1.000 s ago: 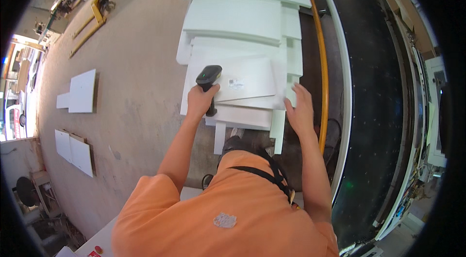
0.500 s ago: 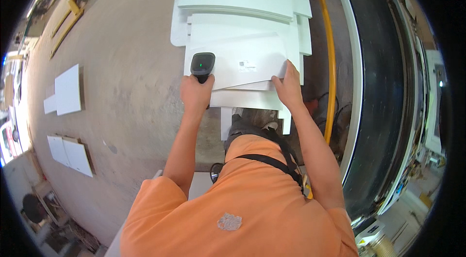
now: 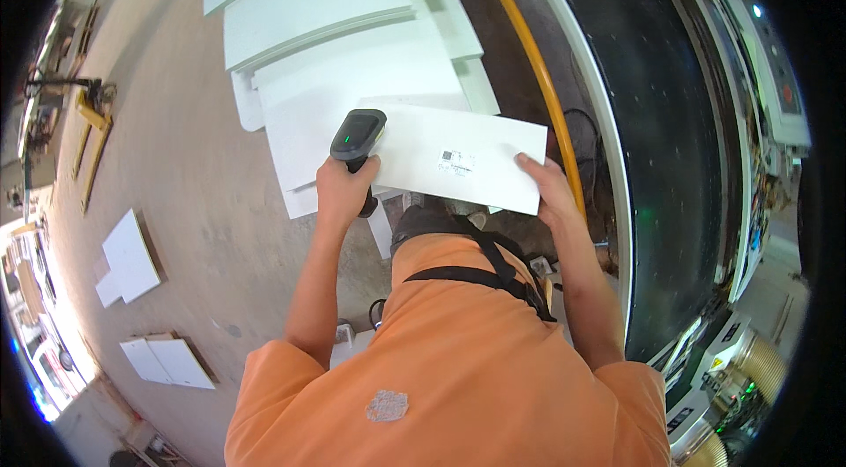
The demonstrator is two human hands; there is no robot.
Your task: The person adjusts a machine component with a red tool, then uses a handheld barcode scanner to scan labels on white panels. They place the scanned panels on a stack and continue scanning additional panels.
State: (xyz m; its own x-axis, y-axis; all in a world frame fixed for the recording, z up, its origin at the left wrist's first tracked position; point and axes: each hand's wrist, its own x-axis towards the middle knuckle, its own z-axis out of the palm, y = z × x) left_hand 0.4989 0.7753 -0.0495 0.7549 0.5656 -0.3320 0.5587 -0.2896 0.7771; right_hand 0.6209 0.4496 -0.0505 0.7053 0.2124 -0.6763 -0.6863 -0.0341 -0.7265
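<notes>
My left hand [image 3: 343, 190] is closed around the handle of a black barcode scanner [image 3: 357, 136], which shows a small green light on its top. Its fingers also lie against the left end of a white rectangular panel [image 3: 414, 137]. At the other end, my right hand [image 3: 553, 191] grips the panel by its right edge, thumb on the upper face. A printed label [image 3: 457, 162] with a square code sits near the middle of that face. The panel is held over the near right side of a pile of larger white boards [image 3: 344, 70], partly covering them.
A yellow rail [image 3: 529, 40] runs along the right, beside a machine with a long black conveyor bed [image 3: 656, 114]. More white panels [image 3: 132, 255] lie on the floor at left, with a yellow pallet jack [image 3: 92, 137] farther off.
The labelled panel has come off the pile and shifted right toward the machine, held by my right hand. The scanner moves along with it, and the whole view has turned rightward.
</notes>
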